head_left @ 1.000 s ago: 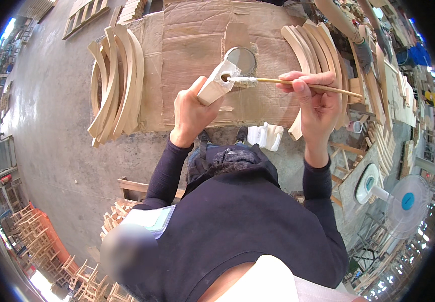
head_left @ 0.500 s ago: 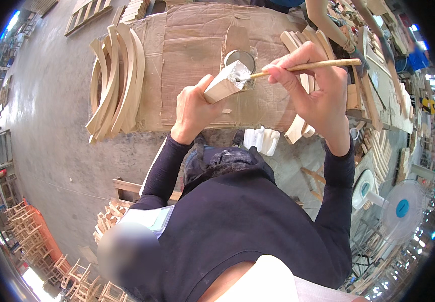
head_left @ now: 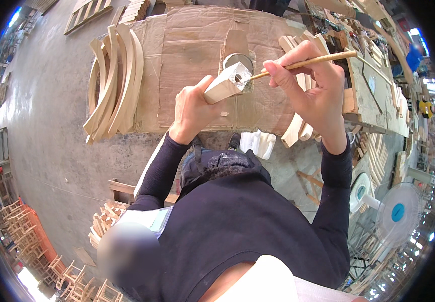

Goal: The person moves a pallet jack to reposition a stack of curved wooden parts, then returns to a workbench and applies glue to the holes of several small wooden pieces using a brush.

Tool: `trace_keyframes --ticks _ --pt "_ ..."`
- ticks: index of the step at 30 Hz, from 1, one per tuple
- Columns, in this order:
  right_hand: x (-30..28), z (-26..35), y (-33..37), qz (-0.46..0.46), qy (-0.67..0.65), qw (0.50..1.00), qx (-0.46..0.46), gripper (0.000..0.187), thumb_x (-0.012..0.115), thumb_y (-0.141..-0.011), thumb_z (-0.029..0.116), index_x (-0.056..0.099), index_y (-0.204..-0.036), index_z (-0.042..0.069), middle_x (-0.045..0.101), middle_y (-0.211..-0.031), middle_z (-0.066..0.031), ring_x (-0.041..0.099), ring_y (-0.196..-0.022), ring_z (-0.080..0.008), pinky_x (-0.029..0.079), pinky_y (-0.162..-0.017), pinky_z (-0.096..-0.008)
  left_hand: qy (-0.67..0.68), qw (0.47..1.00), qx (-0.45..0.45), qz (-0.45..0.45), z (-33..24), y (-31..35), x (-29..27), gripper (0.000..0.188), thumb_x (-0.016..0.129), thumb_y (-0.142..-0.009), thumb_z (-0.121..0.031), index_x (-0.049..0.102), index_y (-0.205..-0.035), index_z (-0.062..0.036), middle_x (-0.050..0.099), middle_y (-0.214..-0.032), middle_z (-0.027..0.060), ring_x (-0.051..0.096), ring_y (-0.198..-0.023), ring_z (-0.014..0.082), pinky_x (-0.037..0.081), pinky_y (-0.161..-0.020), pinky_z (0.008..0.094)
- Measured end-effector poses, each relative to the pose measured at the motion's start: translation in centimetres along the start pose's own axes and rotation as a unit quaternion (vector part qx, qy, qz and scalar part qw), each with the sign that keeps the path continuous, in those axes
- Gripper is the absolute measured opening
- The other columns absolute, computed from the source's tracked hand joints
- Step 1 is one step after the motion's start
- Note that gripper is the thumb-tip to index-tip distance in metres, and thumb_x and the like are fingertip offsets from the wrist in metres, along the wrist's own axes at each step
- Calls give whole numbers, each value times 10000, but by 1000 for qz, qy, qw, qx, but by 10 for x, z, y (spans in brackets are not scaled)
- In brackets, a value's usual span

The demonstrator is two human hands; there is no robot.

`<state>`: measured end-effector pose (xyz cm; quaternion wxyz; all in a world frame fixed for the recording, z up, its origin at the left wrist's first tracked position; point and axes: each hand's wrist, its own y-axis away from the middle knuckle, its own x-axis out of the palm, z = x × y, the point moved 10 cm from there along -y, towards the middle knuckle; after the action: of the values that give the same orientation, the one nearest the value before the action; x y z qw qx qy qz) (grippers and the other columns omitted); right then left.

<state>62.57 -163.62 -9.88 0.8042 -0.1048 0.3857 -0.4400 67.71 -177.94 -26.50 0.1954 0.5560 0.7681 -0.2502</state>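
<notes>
My left hand [head_left: 195, 109] is closed round a squared length of pale wood [head_left: 221, 91], tilted so its end faces up and right. White glue-like stuff coats that end, around a dark round hole. Between thumb and fingers, my right hand [head_left: 314, 93] pinches a thin wooden stick [head_left: 323, 59]. The stick's tip is at the coated end, close beside the hole. Just behind the wood piece sits a round container [head_left: 238, 62], partly hidden by it, on the cardboard-covered table [head_left: 192, 55].
Curved wooden pieces [head_left: 119, 80] are stacked on the table's left side. More wooden pieces [head_left: 294, 130] lie at its right, partly behind my right hand. White plastic jugs [head_left: 258, 144] stand on the floor below the near edge. A fan [head_left: 397, 213] stands at the lower right.
The stick's tip has shifted slightly down and left at the wood's end, and the hole shows more plainly. The other person's arm at the upper right has moved away from the table.
</notes>
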Motion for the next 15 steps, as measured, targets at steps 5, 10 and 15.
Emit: trace_keyframes --ticks 5,10,15 --pt "5 -4 -8 -1 -52 999 9 152 706 -767 106 583 -745 19 618 -652 -38 641 -630 -94 485 -576 -191 -6 1000 12 -14 -2 -1 -2 248 660 -642 -180 566 -853 -90 615 -673 157 608 -665 346 479 -575 388" --pt "-2 -8 -10 -22 -35 999 -10 139 692 -778 90 581 -742 14 622 -657 -39 649 -643 -100 495 -586 -195 -13 999 19 -30 -6 -2 -8 248 660 -637 -184 555 -842 -90 612 -665 154 606 -661 349 474 -573 390" --pt "-7 -4 -1 -29 8 999 25 147 670 -798 72 561 -717 14 614 -644 -33 643 -637 -91 498 -595 -187 -23 999 24 -27 -7 -1 -10 200 685 -681 -162 581 -822 -66 607 -654 154 615 -638 327 465 -544 341"
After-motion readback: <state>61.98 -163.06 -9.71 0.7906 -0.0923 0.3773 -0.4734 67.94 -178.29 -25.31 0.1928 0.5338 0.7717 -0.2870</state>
